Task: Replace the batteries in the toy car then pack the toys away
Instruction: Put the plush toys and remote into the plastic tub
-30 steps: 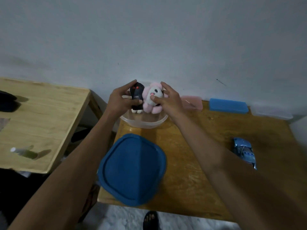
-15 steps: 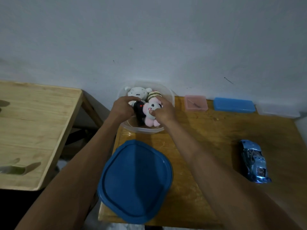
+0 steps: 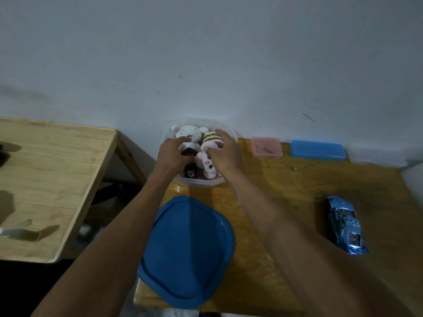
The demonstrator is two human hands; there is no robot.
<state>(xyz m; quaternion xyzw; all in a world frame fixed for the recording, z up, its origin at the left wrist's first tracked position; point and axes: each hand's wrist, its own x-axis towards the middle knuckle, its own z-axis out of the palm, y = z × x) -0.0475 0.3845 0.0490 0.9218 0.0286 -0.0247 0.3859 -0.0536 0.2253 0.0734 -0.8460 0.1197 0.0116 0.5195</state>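
Plush toys (image 3: 207, 156) now seemingly inside container (image 3: 201, 181)

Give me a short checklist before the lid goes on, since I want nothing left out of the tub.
1. Soft toys inside the clear plastic tub: ok; the white plush bear, striped plush, pink plush and black plush are in it.
2. Shiny blue toy car packed: not ok; it lies on the wooden table, right of the tub.
3. Hands out of the tub: not ok; left hand and right hand are on the toys.
4. Blue plastic lid within reach: ok; it lies in front of the tub.
5. Car batteries replaced: cannot tell.
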